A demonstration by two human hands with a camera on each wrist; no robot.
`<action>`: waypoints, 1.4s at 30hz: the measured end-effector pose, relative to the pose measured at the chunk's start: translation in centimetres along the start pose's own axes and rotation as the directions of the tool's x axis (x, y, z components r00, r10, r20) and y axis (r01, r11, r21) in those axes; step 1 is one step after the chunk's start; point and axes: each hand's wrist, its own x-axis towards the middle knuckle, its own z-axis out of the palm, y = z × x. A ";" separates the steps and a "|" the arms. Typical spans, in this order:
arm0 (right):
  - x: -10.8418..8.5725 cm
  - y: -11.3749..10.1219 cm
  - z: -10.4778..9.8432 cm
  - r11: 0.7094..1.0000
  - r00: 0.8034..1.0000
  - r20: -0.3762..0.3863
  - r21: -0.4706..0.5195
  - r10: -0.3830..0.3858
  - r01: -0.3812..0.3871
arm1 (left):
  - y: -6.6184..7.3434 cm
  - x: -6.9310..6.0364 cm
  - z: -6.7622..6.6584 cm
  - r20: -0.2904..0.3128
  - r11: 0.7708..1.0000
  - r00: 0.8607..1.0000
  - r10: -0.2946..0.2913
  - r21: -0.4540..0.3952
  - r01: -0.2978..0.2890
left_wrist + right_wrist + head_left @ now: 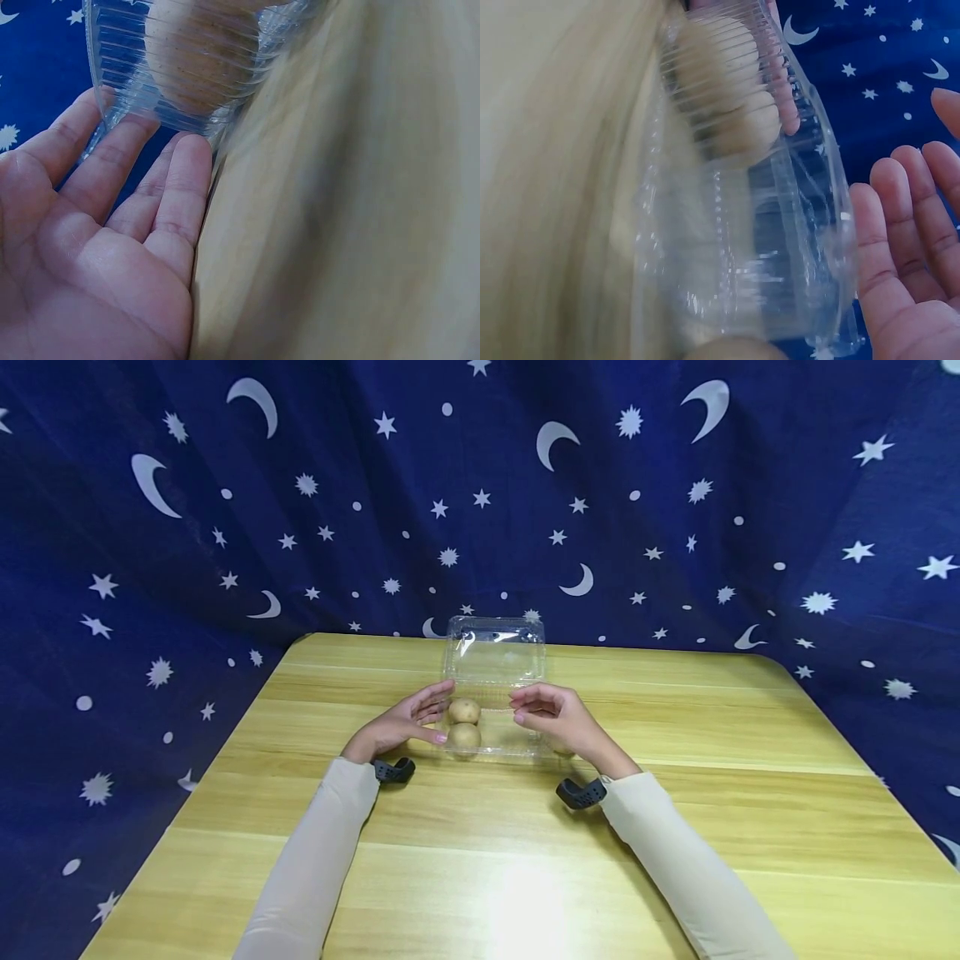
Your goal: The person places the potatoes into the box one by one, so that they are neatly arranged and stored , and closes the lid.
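Observation:
A clear plastic clamshell box lies on the table with its lid raised at the back. Two potatoes, one behind the other, sit in its left side. My left hand is at the box's left end, fingers extended; in the left wrist view the fingertips meet or nearly meet the ribbed wall. On the right, my right hand hovers beside the box with loosely bent fingers and nothing in them. Partly hidden below it, another potato lies by the box's right end.
A wooden table carries everything. Behind it hangs a dark blue curtain with moons and stars, close to the raised lid. Black bands circle both wrists.

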 end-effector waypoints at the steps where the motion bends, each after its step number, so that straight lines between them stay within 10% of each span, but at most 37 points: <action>1: -0.1 0.1 -0.1 1.000 1.000 -0.004 -0.004 -0.002 0.002 | 0.0 0.0 0.0 -0.001 1.000 1.000 -0.002 0.002 0.002; 42: -4.1 3.0 -5.6 0.994 0.980 -0.196 -0.105 -0.028 0.007 | 0.0 0.0 0.0 0.001 1.000 1.000 -0.009 0.008 0.009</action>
